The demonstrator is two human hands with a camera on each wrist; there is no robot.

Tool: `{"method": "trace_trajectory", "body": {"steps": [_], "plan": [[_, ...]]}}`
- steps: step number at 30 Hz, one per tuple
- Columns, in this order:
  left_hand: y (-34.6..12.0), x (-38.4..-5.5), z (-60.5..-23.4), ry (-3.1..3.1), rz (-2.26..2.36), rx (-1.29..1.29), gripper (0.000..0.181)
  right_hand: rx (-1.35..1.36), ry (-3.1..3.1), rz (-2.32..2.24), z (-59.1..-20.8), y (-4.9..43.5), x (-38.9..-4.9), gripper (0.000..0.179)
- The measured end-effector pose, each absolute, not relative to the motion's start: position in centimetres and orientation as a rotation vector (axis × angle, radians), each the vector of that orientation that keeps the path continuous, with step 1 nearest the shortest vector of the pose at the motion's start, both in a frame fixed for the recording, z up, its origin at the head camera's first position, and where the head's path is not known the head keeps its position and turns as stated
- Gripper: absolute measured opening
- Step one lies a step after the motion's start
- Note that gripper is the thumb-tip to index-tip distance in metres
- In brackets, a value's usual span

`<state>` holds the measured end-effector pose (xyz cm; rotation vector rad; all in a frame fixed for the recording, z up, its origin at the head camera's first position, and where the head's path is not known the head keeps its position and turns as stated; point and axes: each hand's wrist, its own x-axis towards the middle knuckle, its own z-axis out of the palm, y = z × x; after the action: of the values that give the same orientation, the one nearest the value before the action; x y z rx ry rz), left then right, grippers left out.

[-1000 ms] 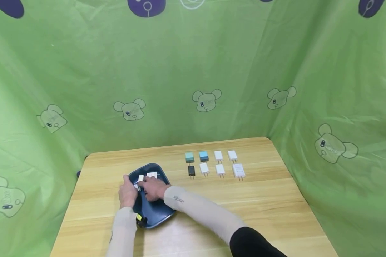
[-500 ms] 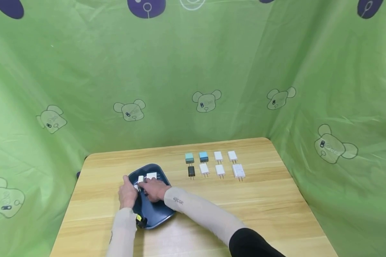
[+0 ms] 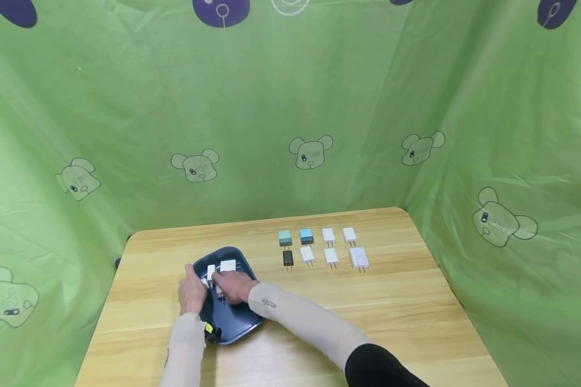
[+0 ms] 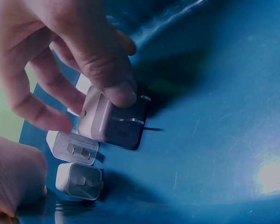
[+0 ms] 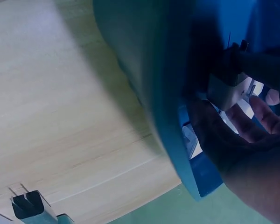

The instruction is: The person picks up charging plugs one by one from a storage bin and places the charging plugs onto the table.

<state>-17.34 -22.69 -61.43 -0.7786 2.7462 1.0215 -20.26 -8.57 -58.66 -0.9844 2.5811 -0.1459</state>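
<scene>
The left hand [image 3: 192,293] grips the blue tray [image 3: 234,327], and inside it the right hand [image 3: 234,286] pinches a pronged charger [image 4: 107,128]!

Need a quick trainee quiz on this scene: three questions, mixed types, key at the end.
1. How many wall chargers sit on the table outside the dark blue tray?
2. True or false: the right hand pinches a charger inside the tray.
3. Which is directly in front of the green charger, on the person's side? A) blue charger B) black charger C) white charger

Key: 1. Eight. 2. True. 3. B.
</scene>
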Motion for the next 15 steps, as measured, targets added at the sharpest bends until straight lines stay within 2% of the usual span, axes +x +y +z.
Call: {"method": "trace_trajectory", "body": {"steps": [5,12,15], "plan": [[-22.7,-17.32,-61.41,2.759,1.008,-0.781,0.045,-1.034,2.582,-0.126,-58.94,-8.53,-20.14,0.058],[-22.69,-17.31,-61.34,2.748,1.011,-0.787,0.045,-1.064,2.569,-0.13,-59.06,-8.38,-20.02,0.052],[-22.68,-17.41,-61.3,2.741,1.014,-0.787,0.044,-1.032,2.557,-0.158,-59.04,-8.3,-19.97,0.057]]}}
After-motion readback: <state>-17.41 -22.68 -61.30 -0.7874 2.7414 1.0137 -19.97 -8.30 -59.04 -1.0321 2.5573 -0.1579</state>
